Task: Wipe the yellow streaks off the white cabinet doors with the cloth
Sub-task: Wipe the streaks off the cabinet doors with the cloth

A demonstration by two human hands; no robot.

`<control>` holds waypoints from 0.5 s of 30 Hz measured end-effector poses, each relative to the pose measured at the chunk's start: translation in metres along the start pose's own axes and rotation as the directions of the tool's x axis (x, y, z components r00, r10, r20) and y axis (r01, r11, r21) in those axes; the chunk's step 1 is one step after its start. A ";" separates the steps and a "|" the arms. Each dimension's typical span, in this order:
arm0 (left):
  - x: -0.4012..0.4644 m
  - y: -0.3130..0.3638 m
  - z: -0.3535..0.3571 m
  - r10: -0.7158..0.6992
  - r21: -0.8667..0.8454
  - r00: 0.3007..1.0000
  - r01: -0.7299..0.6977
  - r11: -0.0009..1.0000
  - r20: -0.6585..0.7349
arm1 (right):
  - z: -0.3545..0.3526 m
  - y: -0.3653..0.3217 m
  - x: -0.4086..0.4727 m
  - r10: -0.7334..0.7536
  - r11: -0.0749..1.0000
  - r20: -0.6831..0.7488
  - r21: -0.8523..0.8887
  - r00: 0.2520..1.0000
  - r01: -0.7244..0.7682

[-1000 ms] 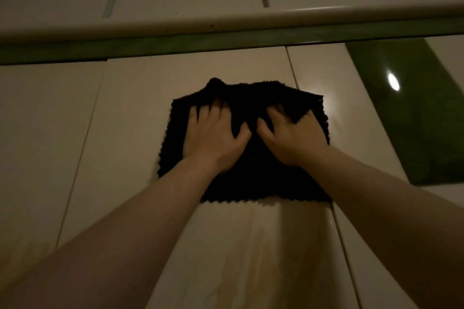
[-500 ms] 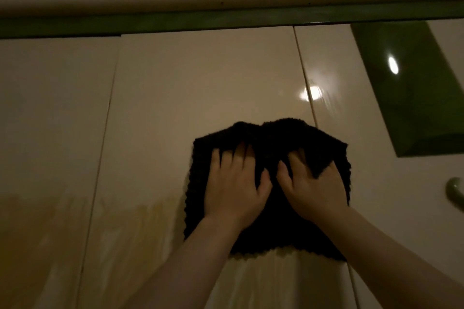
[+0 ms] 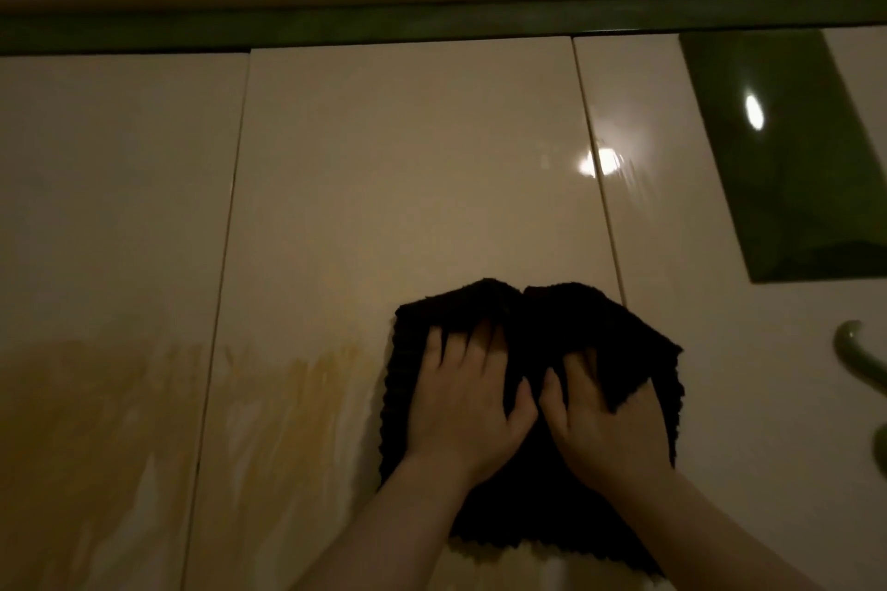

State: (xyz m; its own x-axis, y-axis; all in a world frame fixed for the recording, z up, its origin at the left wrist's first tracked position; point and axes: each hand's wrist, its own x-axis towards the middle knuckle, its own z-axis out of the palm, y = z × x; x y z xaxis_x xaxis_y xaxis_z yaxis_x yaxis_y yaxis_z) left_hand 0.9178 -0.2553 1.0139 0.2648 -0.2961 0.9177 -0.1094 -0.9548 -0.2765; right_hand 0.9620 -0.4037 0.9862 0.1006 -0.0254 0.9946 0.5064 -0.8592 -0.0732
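Across the dim view, glossy white cabinet doors point(image 3: 408, 168) are seen, with yellow streaks point(image 3: 288, 403) smeared over the lower part of the left and middle doors. A dark knitted cloth point(image 3: 533, 485) is pressed flat against the middle door, right of the streaks. Its bunched upper edge is gripped by the left hand point(image 3: 468, 408) and the right hand point(image 3: 607, 422), set side by side. A green handle point(image 3: 857, 355) is seen at the right edge.
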 end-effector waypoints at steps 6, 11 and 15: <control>0.058 -0.039 -0.012 -0.081 0.033 0.994 0.084 0.996 -0.076 | -0.003 -0.011 0.072 -0.203 0.978 -0.123 -0.061 0.971 0.197; 0.100 -0.071 -0.023 -0.105 0.097 0.984 0.120 0.988 -0.147 | 0.003 -0.036 0.136 -0.186 0.982 -0.057 -0.050 0.981 0.183; 0.116 -0.082 -0.029 -0.082 0.138 0.984 0.104 0.985 -0.159 | 0.008 -0.044 0.153 -0.169 0.981 -0.067 -0.104 0.983 0.162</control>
State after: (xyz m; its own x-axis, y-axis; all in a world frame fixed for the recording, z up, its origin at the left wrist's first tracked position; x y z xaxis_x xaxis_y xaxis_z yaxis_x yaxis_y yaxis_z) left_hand 0.9296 -0.2105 1.1510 0.1174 -0.2087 0.9709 0.0520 -0.9750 -0.2159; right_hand 0.9616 -0.3656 1.1414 -0.0442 0.0862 0.9953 0.4239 -0.9005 0.0968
